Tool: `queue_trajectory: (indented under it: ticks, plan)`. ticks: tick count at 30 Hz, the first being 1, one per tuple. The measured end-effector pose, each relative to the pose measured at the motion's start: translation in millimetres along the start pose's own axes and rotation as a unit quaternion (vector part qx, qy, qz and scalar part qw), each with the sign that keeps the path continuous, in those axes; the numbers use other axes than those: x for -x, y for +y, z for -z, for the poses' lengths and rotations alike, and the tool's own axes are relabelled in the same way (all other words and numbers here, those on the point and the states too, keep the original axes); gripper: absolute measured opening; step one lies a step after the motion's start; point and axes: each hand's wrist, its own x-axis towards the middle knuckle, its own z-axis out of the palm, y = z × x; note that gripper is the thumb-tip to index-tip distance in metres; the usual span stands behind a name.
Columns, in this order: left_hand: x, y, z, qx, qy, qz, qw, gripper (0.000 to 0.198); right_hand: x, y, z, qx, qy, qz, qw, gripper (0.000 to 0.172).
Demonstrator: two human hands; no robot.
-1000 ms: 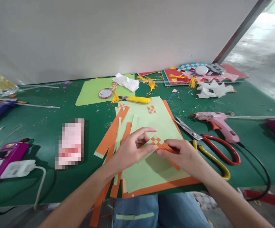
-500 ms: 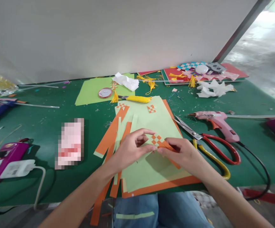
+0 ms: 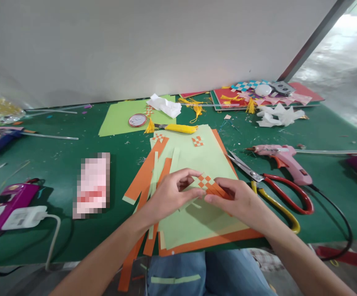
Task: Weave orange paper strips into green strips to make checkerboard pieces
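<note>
Both hands pinch a small woven piece of orange and pale green paper strips, held just above a stack of pale green paper sheets. My left hand grips its left side between thumb and fingers. On the right side, my right hand closes on the orange strip ends, which slant down behind the fingers. Loose orange strips and a narrow pale green strip lie left of the stack. A small finished-looking woven square rests on the top sheet.
Scissors with red and yellow handles lie open at right, beside a pink glue gun with a black cord. A yellow cutter lies beyond the sheets. White crumpled tissue, a purple power strip and a blue glue gun are around.
The woven piece has tilted slightly in my fingers, and its lower orange strips show less. Both hands keep their pinch in nearly the same place.
</note>
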Motion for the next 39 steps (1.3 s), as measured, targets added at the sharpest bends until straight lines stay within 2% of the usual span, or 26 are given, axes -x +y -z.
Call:
queue_trajectory:
  ticks: [7,15,27,31,39]
  plan:
    - [1,1,-1.1,0.019,-0.022,0.004,1.000,0.033,0,-9,2,-0.008,0.015,0.014,1.000,0.033]
    - [2,-1,-3.0,0.006,-0.022,0.001,1.000,0.037,-2,-12,1,-0.013,0.026,0.009,1.000,0.036]
    - [3,2,-1.1,0.013,-0.026,0.011,1.000,0.035,-1,-11,-1,-0.028,0.087,0.018,0.996,0.030]
    - [2,1,-2.8,0.006,-0.016,0.004,1.000,0.033,-2,-10,0,-0.006,0.079,0.032,0.996,0.032]
    - [2,6,0.2,0.006,-0.047,0.002,0.999,0.026,-4,-9,1,-0.022,0.055,0.033,0.998,0.030]
